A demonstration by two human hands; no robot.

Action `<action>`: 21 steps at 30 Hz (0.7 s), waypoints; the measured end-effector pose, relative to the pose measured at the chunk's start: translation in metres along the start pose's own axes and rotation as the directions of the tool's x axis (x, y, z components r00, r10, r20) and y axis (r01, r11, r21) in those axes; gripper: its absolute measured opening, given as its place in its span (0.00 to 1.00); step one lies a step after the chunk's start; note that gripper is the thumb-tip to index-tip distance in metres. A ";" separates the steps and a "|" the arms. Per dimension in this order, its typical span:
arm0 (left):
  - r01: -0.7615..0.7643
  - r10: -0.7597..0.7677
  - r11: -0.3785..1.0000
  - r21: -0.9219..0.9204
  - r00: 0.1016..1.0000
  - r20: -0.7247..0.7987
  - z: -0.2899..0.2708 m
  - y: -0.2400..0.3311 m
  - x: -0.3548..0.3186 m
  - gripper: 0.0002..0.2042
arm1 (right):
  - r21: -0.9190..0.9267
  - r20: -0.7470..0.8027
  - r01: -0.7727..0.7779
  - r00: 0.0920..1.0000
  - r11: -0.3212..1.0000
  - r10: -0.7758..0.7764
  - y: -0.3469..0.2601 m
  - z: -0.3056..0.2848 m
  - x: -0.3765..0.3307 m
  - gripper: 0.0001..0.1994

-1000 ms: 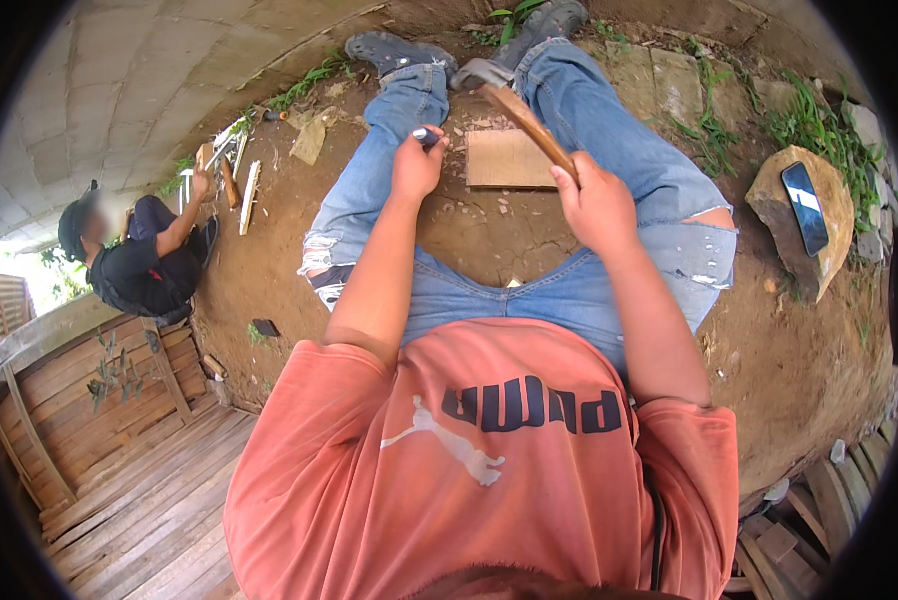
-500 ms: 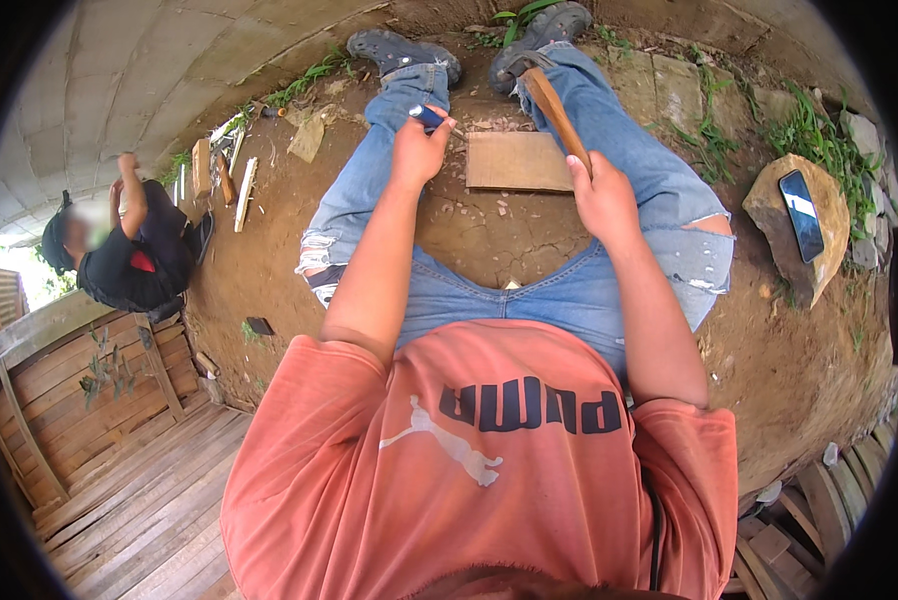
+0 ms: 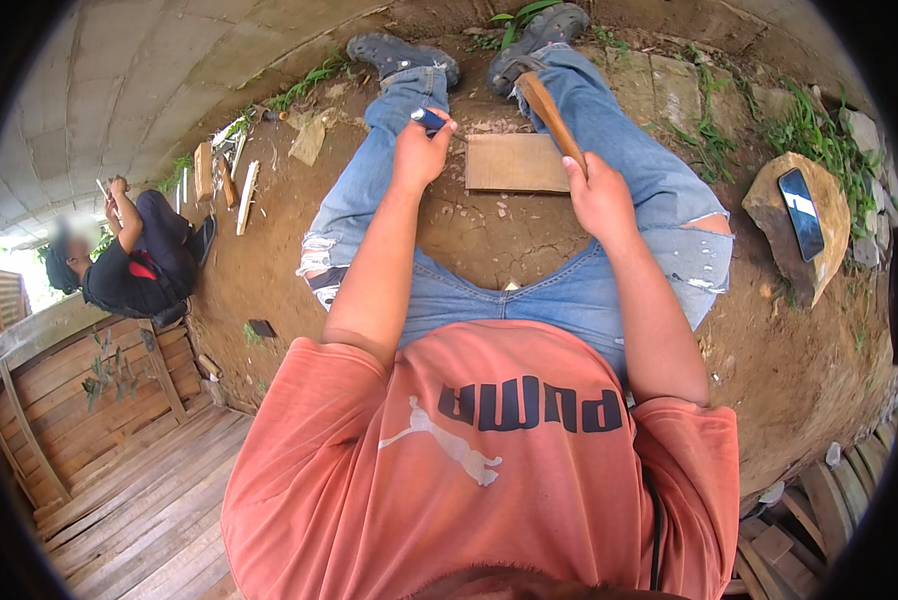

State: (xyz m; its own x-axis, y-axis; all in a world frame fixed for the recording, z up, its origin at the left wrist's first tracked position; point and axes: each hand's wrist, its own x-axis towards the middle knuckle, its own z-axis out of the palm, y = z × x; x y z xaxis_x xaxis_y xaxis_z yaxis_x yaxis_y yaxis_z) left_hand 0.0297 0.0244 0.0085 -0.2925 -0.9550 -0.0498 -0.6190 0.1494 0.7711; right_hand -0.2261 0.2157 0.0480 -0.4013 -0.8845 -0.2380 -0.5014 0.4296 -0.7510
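My left hand (image 3: 421, 150) is closed round a blue-handled tool (image 3: 428, 119), perhaps a chisel or screwdriver. Its thin shaft points at the left edge of a flat wooden board (image 3: 514, 165), though the tip is too small to make out. That board lies on the dirt between my legs. In my right hand (image 3: 603, 198) is a thick wooden stick (image 3: 551, 113), gripped by its near end and slanting up to the left. The stick passes over the board's right end, above my right shin.
On the right, a phone (image 3: 801, 214) rests on a large rock (image 3: 827, 262). Wood pieces (image 3: 204, 172) lie on the ground at the left, near a seated person (image 3: 144, 255) in dark clothes. A wooden plank structure (image 3: 144, 490) fills the lower left.
My hands have barely moved; the wooden stick has shifted slightly. At the left, the seated person's posture and arms have changed, and a thin stick now shows in their hands.
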 end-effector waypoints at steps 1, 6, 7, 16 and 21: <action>-0.002 0.002 1.000 0.003 1.000 -0.001 0.000 0.001 0.000 0.10 | -0.004 0.000 0.002 1.000 1.000 -0.002 0.000 0.000 0.000 0.21; -0.002 0.002 1.000 0.018 1.000 -0.001 -0.001 0.002 -0.001 0.10 | -0.015 -0.003 0.006 1.000 1.000 -0.006 0.000 -0.001 -0.001 0.21; -0.005 0.005 1.000 0.029 1.000 0.000 -0.002 0.002 -0.001 0.10 | -0.021 -0.003 0.012 1.000 1.000 -0.012 0.000 -0.001 -0.001 0.21; 0.003 -0.004 0.999 0.036 1.000 0.009 -0.001 0.002 -0.002 0.10 | -0.010 -0.004 0.022 1.000 1.000 -0.022 0.003 0.001 0.000 0.21; -0.012 0.012 0.999 0.035 1.000 0.006 0.000 0.004 -0.003 0.10 | -0.021 -0.006 0.022 1.000 1.000 -0.022 0.004 0.001 0.000 0.21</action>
State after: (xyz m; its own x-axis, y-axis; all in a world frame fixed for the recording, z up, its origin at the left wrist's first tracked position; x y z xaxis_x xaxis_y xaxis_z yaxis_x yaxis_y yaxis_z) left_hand 0.0282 0.0277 0.0118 -0.3039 -0.9517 -0.0444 -0.6408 0.1698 0.7487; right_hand -0.2275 0.2169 0.0442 -0.3944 -0.8927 -0.2180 -0.5262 0.4138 -0.7429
